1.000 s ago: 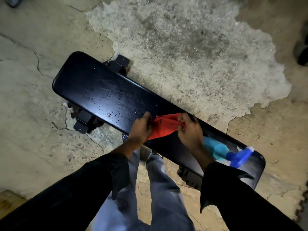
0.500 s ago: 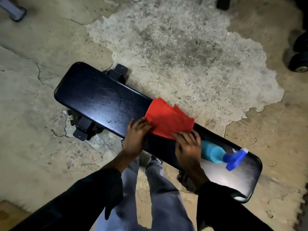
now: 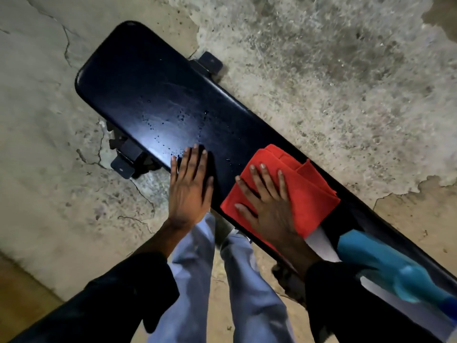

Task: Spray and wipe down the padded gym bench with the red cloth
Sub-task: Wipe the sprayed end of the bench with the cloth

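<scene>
**Two flat palms on the bench**

The padded bench (image 3: 153,95) runs diagonally from upper left to lower right. Beyond the left hand (image 3: 189,191) lies a long bare stretch of pad, beaded with droplets (image 3: 173,125), reaching the rounded far end. That hand lies flat and empty, fingers together, at the pad's near edge. Just right of it, the right hand (image 3: 268,206) presses open-palmed, fingers spread, on the folded red cloth (image 3: 304,191), which spans the pad nearly edge to edge. Right of that wrist, a blue spray bottle (image 3: 385,263) lies on the pad.
</scene>
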